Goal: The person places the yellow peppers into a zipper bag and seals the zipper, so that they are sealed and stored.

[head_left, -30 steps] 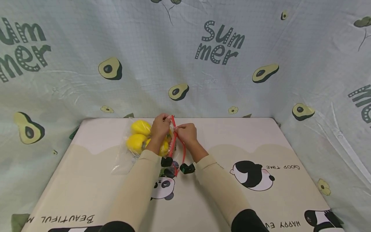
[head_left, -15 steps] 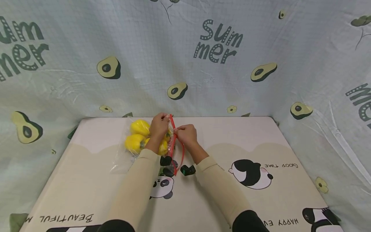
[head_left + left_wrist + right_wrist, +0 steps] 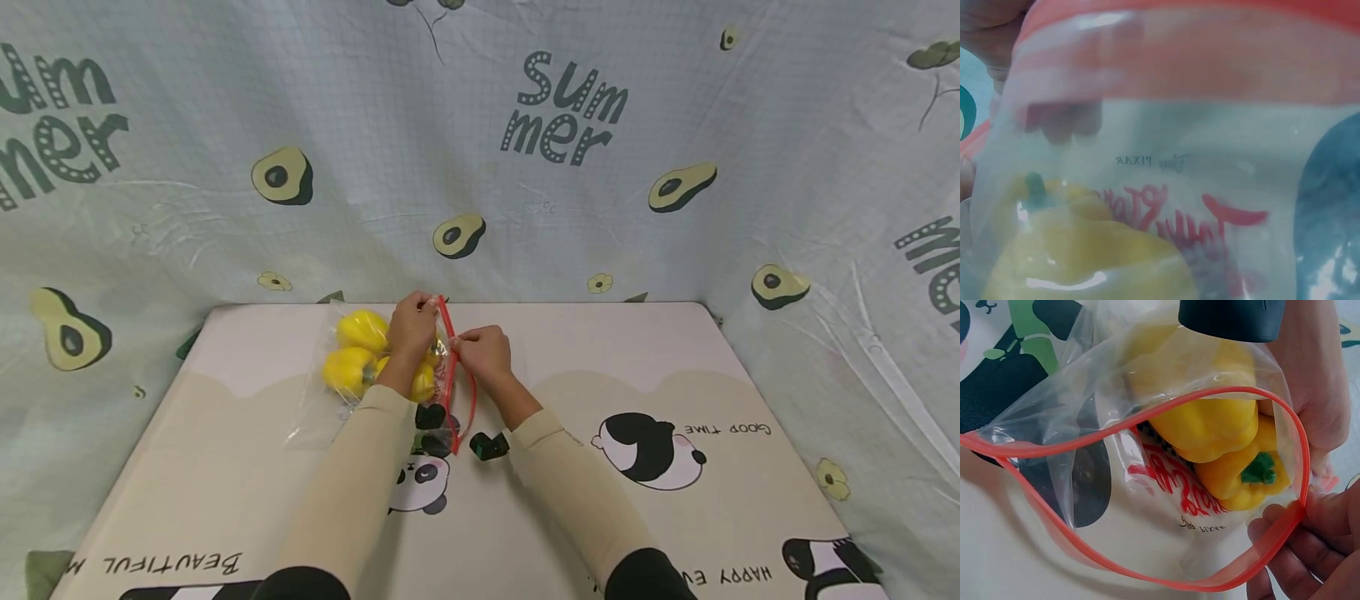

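A clear zip bag [image 3: 313, 423] with a red zip edge [image 3: 450, 392] lies on its side, its mouth facing right. Several yellow bell peppers [image 3: 363, 331] are inside; one with a green stem [image 3: 1259, 469] shows through the mouth in the right wrist view. My left hand [image 3: 411, 329] pinches the far end of the red edge. Just nearer to me, my right hand [image 3: 483, 354] pinches the same edge between thumb and fingers [image 3: 1291, 556]. From there toward me, the two red strips gape apart and meet again at the near end. Red lettering [image 3: 1179, 219] is printed on the bag.
The table [image 3: 540, 500] bears a cream cover with panda and dog prints. A pale curtain [image 3: 360, 167] with avocado prints hangs behind the table's far edge. Small black wrist cameras [image 3: 489, 446] sit near both wrists.
My right hand has shifted slightly toward me along the red edge. The left hand keeps its hold at the far end, and the peppers stay put.
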A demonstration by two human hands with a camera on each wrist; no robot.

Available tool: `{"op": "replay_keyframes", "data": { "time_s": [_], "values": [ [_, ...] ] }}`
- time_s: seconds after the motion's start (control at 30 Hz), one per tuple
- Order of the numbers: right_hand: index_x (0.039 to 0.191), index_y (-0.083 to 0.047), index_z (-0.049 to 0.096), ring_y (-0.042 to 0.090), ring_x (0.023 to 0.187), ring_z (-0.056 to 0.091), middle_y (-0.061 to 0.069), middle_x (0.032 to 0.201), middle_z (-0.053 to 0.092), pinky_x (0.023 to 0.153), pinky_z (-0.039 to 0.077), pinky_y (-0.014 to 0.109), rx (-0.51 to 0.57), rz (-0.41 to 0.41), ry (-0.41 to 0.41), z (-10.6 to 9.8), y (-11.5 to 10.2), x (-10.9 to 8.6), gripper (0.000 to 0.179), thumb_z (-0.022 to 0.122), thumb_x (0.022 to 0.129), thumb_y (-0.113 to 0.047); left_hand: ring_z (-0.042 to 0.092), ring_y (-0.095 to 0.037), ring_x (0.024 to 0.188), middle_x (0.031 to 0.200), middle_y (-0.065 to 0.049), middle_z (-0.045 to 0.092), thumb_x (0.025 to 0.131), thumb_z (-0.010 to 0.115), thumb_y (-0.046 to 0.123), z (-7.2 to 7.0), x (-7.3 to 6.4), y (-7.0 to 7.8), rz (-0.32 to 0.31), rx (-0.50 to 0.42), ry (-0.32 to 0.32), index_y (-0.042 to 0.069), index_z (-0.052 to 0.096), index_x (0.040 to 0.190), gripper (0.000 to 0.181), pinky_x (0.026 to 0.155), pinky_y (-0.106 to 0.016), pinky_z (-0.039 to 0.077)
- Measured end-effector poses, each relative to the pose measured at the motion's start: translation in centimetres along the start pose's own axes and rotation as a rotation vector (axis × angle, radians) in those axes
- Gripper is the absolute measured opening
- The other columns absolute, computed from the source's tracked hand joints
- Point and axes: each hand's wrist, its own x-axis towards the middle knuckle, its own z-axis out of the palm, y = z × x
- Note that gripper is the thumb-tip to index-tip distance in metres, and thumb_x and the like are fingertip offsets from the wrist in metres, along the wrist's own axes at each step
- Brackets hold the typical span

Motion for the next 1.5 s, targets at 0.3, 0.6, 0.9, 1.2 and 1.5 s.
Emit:
{"op": "replay_keyframes", "data": {
  "time_s": [0.3,0.6,0.9,1.2,1.5],
  "values": [
    [0.104,-0.007,0.084,0.021,0.087,0.065,0.010,0.103,0.079,0.060,0.050,0.023,-0.011,-0.007,0.006,-0.1,0.2,-0.3,0.024,0.074,0.096,-0.027,0.062,-0.032,0.102,0.115,-0.011,0.071,0.111,0.047,0.038,0.0,-0.1,0.1,-0.014,-0.008,0.021,0.012,0.067,0.121,0.034,0.101,-0.049,0.048],
    [0.104,-0.006,0.083,0.022,0.089,0.067,0.011,0.104,0.079,0.065,0.057,0.025,-0.026,-0.010,-0.001,-0.3,0.0,-0.7,0.023,0.074,0.096,-0.026,0.063,-0.032,0.101,0.114,-0.012,0.071,0.111,0.048,0.035,-0.1,0.0,0.1,-0.014,-0.028,0.038,0.010,0.068,0.121,0.034,0.102,-0.050,0.049],
    [0.103,-0.005,0.083,0.022,0.086,0.066,0.012,0.103,0.079,0.065,0.056,0.025,-0.017,0.006,0.002,-0.7,0.2,-0.8,0.023,0.074,0.096,-0.025,0.062,-0.033,0.099,0.115,-0.017,0.070,0.110,0.052,0.029,-0.2,0.2,0.8,0.016,-0.058,0.024,0.003,0.069,0.121,0.033,0.098,-0.046,0.057],
    [0.099,-0.005,0.084,0.020,0.079,0.061,0.012,0.100,0.079,0.057,0.045,0.022,-0.015,0.003,0.003,-1.0,0.1,-0.7,0.022,0.076,0.094,-0.024,0.060,-0.034,0.098,0.112,-0.019,0.068,0.111,0.051,0.024,-0.3,0.5,1.4,0.047,-0.054,0.053,-0.001,0.067,0.117,0.031,0.099,-0.046,0.057],
    [0.101,-0.005,0.083,0.021,0.080,0.061,0.011,0.100,0.078,0.059,0.047,0.022,-0.004,0.019,0.009,-1.0,0.2,-0.8,0.023,0.075,0.094,-0.025,0.059,-0.032,0.101,0.116,-0.019,0.066,0.111,0.050,0.026,-0.4,0.8,1.4,0.026,-0.081,0.043,-0.001,0.066,0.122,0.033,0.103,-0.046,0.056]
  ]
}}
